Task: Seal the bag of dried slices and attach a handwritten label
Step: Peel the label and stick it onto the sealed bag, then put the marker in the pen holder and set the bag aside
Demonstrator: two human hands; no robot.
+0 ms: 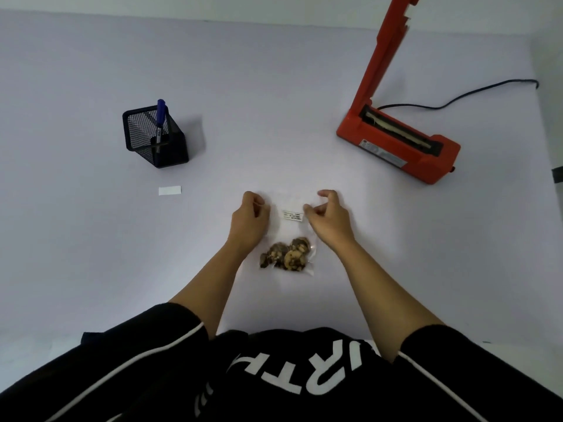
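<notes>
Our bag (293, 234) lies lengthwise away from us, dried slices (286, 255) at the near end. Our left hand (249, 216) and right hand (329, 217) pinch its far side edges.

Single wide-angle view from person's head. Faced forward and steeply down, over own chest (289, 376), onto worktop (91, 254). Near range: left grip (248, 217) and right grip (329, 219) sat mid-frame, bag (292, 233) between them, forearms (213, 278) entering from bottom. Far worktop edge met wall (182, 3) along frame top.
</notes>
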